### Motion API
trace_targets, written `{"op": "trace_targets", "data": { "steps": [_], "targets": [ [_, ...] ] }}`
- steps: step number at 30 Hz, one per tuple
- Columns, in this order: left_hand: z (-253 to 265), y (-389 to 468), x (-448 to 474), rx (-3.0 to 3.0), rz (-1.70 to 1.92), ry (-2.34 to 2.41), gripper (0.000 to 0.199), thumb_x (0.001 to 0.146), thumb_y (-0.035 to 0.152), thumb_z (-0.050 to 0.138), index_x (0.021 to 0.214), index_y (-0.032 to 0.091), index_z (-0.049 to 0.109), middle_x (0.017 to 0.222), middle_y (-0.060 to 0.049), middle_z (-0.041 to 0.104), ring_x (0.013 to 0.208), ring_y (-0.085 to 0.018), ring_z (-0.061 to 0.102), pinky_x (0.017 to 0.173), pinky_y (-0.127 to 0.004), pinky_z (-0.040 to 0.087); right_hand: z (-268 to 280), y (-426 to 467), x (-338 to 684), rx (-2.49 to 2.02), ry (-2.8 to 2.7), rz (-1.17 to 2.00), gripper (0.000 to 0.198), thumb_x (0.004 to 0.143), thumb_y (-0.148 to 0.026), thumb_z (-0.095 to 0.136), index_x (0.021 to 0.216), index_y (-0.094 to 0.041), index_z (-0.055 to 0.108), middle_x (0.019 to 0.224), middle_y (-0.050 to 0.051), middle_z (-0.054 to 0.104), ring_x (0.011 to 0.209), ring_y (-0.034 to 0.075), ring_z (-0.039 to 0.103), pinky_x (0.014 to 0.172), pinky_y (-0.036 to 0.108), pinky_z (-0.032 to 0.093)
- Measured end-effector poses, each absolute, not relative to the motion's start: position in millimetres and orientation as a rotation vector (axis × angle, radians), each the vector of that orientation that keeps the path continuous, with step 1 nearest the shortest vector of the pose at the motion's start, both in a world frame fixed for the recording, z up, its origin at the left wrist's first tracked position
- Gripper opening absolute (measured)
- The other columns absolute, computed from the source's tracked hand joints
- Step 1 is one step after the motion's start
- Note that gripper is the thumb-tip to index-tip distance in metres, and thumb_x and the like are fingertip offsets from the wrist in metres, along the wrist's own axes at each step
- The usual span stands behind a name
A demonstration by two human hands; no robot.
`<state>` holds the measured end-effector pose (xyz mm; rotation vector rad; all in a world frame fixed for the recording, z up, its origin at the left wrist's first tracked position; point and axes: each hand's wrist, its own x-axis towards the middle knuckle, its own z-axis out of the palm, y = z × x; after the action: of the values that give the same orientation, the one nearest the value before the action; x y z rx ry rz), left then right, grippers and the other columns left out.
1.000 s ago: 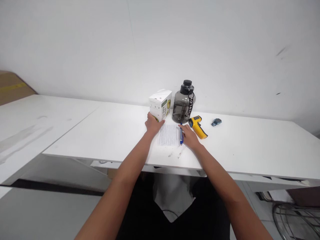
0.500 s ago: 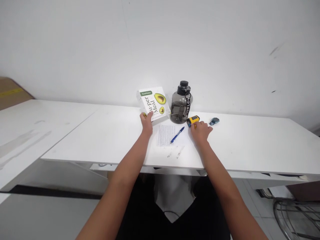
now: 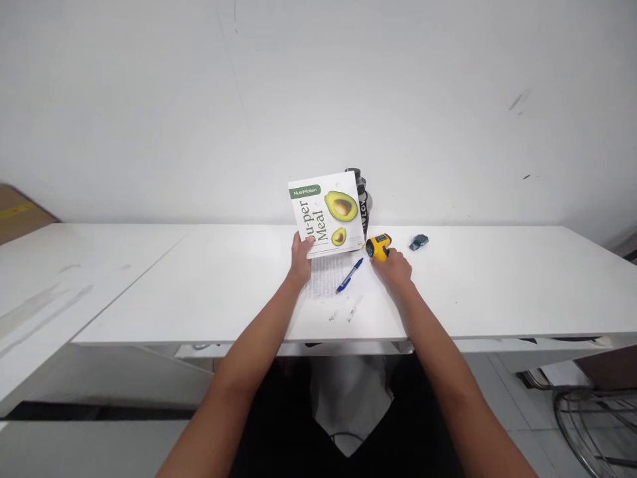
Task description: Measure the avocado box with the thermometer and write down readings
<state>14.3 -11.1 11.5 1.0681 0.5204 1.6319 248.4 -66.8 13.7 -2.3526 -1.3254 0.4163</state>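
Observation:
My left hand [image 3: 300, 260] grips the lower left edge of a white box [image 3: 312, 207] printed with avocados and "NutriMotion". The box is tilted toward me and hides most of a dark bottle [image 3: 363, 182] behind it. My right hand [image 3: 394, 269] is closed around the handle of a yellow and black infrared thermometer [image 3: 379, 246], its front pointing left. Between my hands a blue pen [image 3: 349, 276] lies on the desk beside a sheet of small print [image 3: 322, 282], partly covered by the box and my left hand.
A small dark teal object [image 3: 419, 241] lies right of my right hand on the white desk [image 3: 497, 285]. A cardboard box [image 3: 22, 211] stands at the far left. At the lower right is a metal wire frame [image 3: 597, 425].
The box has moved right and turned more toward me, now covering much of the bottle. The thermometer has been taken up by its handle and turned more upright in my right hand.

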Motion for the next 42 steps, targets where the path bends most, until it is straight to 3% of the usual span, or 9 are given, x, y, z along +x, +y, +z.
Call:
{"op": "trace_targets", "data": {
  "steps": [5,8,11,14,21,32,42],
  "targets": [
    [3.5,-9.2,12.8,1.107,1.567,0.508,0.06,0.073,0.057,0.086,0.116,0.022,0.064,0.117,-0.011,0.079,0.124,-0.036,0.073,0.107,-0.053,0.057,11.4,-66.5,248.3,-1.905,-1.023,0.433,0.062,0.09,-0.057,0.066,0.136,-0.017,0.061,0.135,0.017,0.07,0.121,0.032,0.068,0.099,0.041,0.054],
    [0.1,-6.2,10.3,1.146,1.57,0.541,0.065,0.072,0.058,0.088,0.119,0.022,0.062,0.123,-0.011,0.077,0.121,-0.035,0.073,0.107,-0.053,0.057,12.3,-69.3,245.2,-1.509,-0.915,0.44,0.066,0.084,-0.064,0.068,0.133,-0.02,0.059,0.116,0.01,0.073,0.09,0.024,0.071,0.078,0.036,0.058],
    [-2.5,-4.1,8.8,1.208,1.601,0.599,0.07,0.07,0.06,0.089,0.122,0.023,0.061,0.125,-0.011,0.075,0.12,-0.034,0.072,0.105,-0.053,0.057,17.4,-78.2,237.9,-1.169,-0.983,0.51,0.053,0.083,-0.068,0.07,0.111,-0.024,0.059,0.088,0.0,0.068,0.064,0.016,0.063,0.062,0.031,0.055],
    [-3.5,-6.1,9.6,1.283,1.669,0.657,0.076,0.069,0.064,0.089,0.126,0.023,0.058,0.125,-0.012,0.074,0.118,-0.034,0.072,0.101,-0.052,0.059,22.7,-91.1,227.1,-0.892,-1.113,0.611,0.05,0.083,-0.072,0.071,0.091,-0.025,0.055,0.073,-0.004,0.063,0.056,0.014,0.06,0.055,0.029,0.051],
    [-2.6,-15.9,10.8,1.465,1.72,0.681,0.085,0.076,0.064,0.084,0.143,0.023,0.049,0.136,-0.016,0.069,0.125,-0.035,0.069,0.104,-0.053,0.059,24.4,-110.3,211.6,-0.835,-1.381,0.808,0.05,0.077,-0.067,0.083,0.088,-0.025,0.059,0.068,-0.002,0.067,0.054,0.016,0.062,0.052,0.031,0.052],
    [8.3,-15.8,4.7,1.509,1.745,0.653,0.087,0.074,0.067,0.085,0.142,0.022,0.054,0.135,-0.015,0.069,0.128,-0.036,0.068,0.106,-0.052,0.059,47.7,-111.0,248.1,-0.927,-1.394,0.978,0.054,0.066,-0.068,0.09,0.08,-0.022,0.065,0.064,0.0,0.067,0.049,0.015,0.059,0.049,0.032,0.055],
    [10.8,-18.6,4.6,1.51,1.737,0.687,0.089,0.074,0.069,0.085,0.145,0.024,0.054,0.138,-0.014,0.069,0.13,-0.037,0.067,0.108,-0.053,0.058,54.6,-111.9,252.5,-0.907,-1.456,0.957,0.045,0.068,-0.058,0.089,0.08,-0.023,0.065,0.069,-0.001,0.065,0.055,0.015,0.059,0.049,0.031,0.056]
  ]
}}
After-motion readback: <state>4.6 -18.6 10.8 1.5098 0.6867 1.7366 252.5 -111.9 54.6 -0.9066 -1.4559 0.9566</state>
